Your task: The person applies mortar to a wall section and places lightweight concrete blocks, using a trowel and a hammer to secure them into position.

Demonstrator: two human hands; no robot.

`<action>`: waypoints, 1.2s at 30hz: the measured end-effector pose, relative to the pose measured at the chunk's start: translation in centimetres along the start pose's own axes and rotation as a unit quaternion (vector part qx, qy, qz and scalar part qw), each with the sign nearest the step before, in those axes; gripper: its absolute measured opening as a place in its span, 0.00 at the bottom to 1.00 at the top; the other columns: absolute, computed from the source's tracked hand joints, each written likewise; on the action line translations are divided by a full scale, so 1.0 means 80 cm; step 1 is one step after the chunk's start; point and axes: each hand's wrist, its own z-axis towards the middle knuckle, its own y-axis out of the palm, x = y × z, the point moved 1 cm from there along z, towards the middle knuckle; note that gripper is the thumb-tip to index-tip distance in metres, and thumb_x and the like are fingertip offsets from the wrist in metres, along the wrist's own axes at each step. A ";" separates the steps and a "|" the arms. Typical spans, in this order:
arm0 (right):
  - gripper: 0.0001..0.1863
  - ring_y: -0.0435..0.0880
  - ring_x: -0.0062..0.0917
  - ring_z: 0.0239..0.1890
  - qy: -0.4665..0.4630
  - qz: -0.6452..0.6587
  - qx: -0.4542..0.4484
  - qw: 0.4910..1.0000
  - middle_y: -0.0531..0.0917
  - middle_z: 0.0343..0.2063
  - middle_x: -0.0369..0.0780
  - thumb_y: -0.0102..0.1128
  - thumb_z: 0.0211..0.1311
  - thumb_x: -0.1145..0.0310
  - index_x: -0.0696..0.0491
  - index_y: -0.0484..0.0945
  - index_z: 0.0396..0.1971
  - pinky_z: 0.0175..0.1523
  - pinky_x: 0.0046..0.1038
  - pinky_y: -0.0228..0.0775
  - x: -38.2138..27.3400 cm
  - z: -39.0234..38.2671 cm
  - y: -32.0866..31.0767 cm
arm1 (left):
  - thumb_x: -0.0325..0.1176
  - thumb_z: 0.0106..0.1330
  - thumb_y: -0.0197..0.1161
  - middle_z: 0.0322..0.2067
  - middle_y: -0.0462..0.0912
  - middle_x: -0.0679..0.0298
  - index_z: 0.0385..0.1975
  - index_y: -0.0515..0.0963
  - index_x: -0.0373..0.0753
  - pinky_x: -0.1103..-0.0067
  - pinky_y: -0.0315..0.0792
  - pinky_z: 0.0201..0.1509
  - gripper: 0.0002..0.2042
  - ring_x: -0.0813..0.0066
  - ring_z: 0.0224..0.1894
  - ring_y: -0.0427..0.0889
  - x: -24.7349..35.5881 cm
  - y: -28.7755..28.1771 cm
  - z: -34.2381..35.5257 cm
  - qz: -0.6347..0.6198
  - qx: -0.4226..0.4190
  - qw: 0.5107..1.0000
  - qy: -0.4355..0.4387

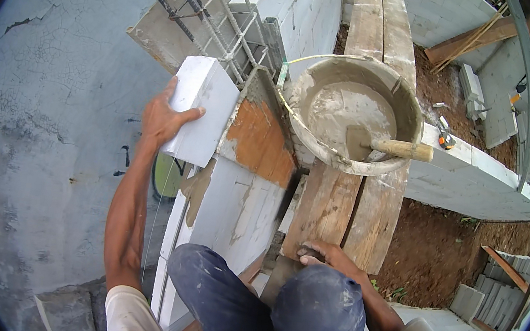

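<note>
My left hand (164, 118) grips the near left side of a white lightweight concrete block (195, 102), thumb over its top. The block sits on the wall end, against the steel rebar cage (225, 27). A thin string runs down past my left forearm. My right hand (330, 256) is low by my knee at the near end of the planks, fingers curled round something dark that I cannot make out. Beyond it, a bucket (304, 140) of wet grey mortar stands on the planks. A trowel with a wooden handle (401, 149) lies across its rim, blade in the mortar.
Wooden planks (322, 205) run away from me beside the white block wall (234, 204). An orange-brown board (260, 140) is below the rebar. A tape measure (445, 141) rests on the low wall to the right. Stacked blocks (505, 291) stand on the soil.
</note>
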 end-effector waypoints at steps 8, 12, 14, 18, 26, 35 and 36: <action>0.30 0.89 0.36 0.57 0.004 0.017 -0.008 1.000 0.88 0.54 0.49 0.66 0.76 0.51 0.60 0.78 0.65 0.64 0.36 0.78 -0.001 0.012 -0.007 | 0.61 0.43 0.79 0.51 0.87 0.36 0.76 0.67 0.29 0.66 0.79 0.62 0.60 0.47 0.52 0.90 -0.007 0.008 0.012 -0.030 0.005 1.000 0.008; 0.28 0.89 0.31 0.56 0.019 0.054 -0.004 0.998 0.90 0.53 0.45 0.69 0.75 0.57 0.57 0.79 0.66 0.63 0.33 0.79 0.014 0.014 -0.004 | 0.63 0.43 0.78 0.51 0.87 0.36 0.76 0.67 0.29 0.66 0.79 0.60 0.60 0.48 0.51 0.90 -0.021 0.017 0.017 -0.018 0.014 1.000 0.018; 0.27 0.89 0.29 0.56 0.028 0.058 -0.010 0.998 0.90 0.52 0.44 0.70 0.74 0.58 0.57 0.79 0.65 0.63 0.32 0.79 0.016 0.016 -0.005 | 0.64 0.42 0.78 0.49 0.88 0.37 0.76 0.67 0.29 0.65 0.80 0.58 0.61 0.47 0.50 0.89 -0.025 0.020 0.019 0.005 0.017 0.999 0.029; 0.25 0.89 0.27 0.56 0.015 0.050 -0.015 0.999 0.90 0.52 0.43 0.70 0.75 0.62 0.58 0.79 0.65 0.63 0.30 0.79 0.018 0.020 -0.003 | 0.65 0.43 0.77 0.46 0.87 0.38 0.76 0.67 0.29 0.65 0.80 0.58 0.61 0.46 0.50 0.89 -0.027 0.019 0.019 0.008 0.013 1.000 0.027; 0.23 0.87 0.25 0.55 0.028 0.107 -0.013 0.994 0.89 0.52 0.43 0.71 0.73 0.69 0.61 0.78 0.63 0.63 0.28 0.78 0.042 0.017 0.012 | 0.66 0.40 0.77 0.45 0.88 0.37 0.76 0.68 0.29 0.63 0.83 0.50 0.62 0.48 0.45 0.91 -0.037 0.027 0.014 0.007 0.015 0.999 0.044; 0.28 0.85 0.23 0.53 0.085 0.130 -0.001 0.988 0.87 0.50 0.41 0.75 0.70 0.63 0.63 0.78 0.63 0.60 0.28 0.77 0.038 0.014 0.040 | 0.68 0.46 0.76 0.49 0.88 0.40 0.80 0.62 0.36 0.62 0.79 0.59 0.62 0.47 0.53 0.88 -0.050 0.022 -0.011 0.054 -0.007 0.998 0.024; 0.27 0.85 0.23 0.53 0.074 0.139 0.000 0.988 0.87 0.50 0.41 0.74 0.71 0.64 0.63 0.78 0.62 0.60 0.28 0.77 0.039 0.014 0.043 | 0.68 0.46 0.76 0.49 0.88 0.40 0.80 0.62 0.36 0.62 0.79 0.59 0.62 0.47 0.53 0.88 -0.052 0.023 -0.013 0.052 -0.005 0.998 0.017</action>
